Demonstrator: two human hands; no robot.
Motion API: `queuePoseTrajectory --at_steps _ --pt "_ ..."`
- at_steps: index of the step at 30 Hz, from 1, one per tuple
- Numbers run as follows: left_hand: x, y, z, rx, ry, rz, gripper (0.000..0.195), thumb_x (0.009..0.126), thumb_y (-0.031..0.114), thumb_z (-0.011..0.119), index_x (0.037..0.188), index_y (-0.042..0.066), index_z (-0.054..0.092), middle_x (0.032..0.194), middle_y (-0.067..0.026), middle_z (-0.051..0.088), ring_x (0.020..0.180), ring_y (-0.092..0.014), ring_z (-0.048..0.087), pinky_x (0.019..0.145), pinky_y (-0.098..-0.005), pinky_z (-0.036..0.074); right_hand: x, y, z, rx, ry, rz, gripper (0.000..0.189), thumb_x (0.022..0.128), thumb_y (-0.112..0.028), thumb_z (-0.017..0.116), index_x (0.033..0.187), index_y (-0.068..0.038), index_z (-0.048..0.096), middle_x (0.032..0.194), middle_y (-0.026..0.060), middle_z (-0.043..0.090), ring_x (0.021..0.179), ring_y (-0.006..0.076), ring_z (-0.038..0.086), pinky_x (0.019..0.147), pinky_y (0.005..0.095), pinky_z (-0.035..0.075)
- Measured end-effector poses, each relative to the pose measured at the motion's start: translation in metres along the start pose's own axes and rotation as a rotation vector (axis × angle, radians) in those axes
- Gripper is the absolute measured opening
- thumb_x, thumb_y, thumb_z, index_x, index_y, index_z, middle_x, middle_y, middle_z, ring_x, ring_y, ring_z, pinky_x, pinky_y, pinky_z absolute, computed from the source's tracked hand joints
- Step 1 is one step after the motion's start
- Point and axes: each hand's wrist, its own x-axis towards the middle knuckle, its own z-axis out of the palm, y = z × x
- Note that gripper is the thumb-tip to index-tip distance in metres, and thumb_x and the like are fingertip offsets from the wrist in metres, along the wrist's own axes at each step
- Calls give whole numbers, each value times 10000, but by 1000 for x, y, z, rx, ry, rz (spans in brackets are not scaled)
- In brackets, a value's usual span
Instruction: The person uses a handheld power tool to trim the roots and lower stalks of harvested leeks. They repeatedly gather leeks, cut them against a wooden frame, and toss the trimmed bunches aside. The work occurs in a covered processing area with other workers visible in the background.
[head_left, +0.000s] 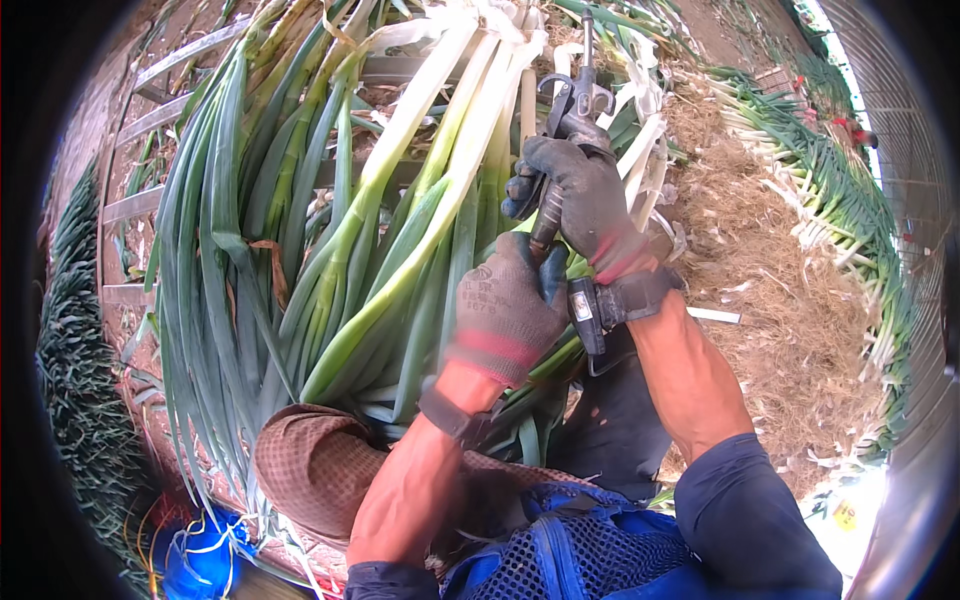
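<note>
My right hand (589, 199), in a grey knit glove, is closed around the handle of an air blow gun (581, 101). The gun's thin nozzle points away from me. Below it, my gloved left hand (510, 307) grips the handle's lower end, so the two hands are nearly touching. Long green onions (405, 217) lie in a thick layer on my left, their white stalks (487, 90) at the far side and leaves hanging over my leg. More white stalks (637, 161) with loose peeled skins show just beyond my right hand.
A slatted rack (135, 202) extends under the onions. Trimmed roots (765, 300) cover the ground at right, bordered by a curved row of green onions (832, 195). Another onion pile (79, 367) stands at far left. Blue plastic (202, 559) with loose ties lies at lower left.
</note>
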Motion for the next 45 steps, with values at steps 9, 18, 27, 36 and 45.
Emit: queuePoseTrajectory --at_steps 9,18,27,36,45 --pt "2 4 2 13 47 -39 208 933 138 709 982 4 557 864 -274 690 811 -469 697 695 -506 534 3 -7 1 -89 -85 39 282 995 -185 608 1093 79 622 892 150 664 775 256 714 713 394 629" --pt "2 8 -14 -679 -135 -295 382 953 227 792 1213 -20 662 846 21 653 655 -42 531 576 -250 443 12 -14 -9 60 -213 -104 243 1017 -183 626 1043 59 620 953 162 679 868 299 728 818 465 631" --pt "2 1 -34 -1112 -425 -446 337 1020 305 679 1186 11 674 807 18 629 572 -55 519 525 -207 399 10 -10 -8 -44 -255 -135 204 1046 -163 577 1081 36 595 936 140 651 833 298 716 759 476 623" --pt "-9 8 -16 -637 -169 -253 316 1057 289 637 1107 -19 677 808 -123 687 681 -247 626 676 -402 501 9 -7 -9 76 -266 -114 180 1040 -149 587 1096 21 579 943 132 641 814 295 716 745 480 627" --pt "-10 10 -15 -349 -70 -79 232 974 177 662 1110 -11 645 843 -253 687 827 -456 695 734 -502 523 7 -8 -6 136 -211 -43 201 1035 -152 617 1134 20 590 907 127 648 796 277 716 713 472 632"
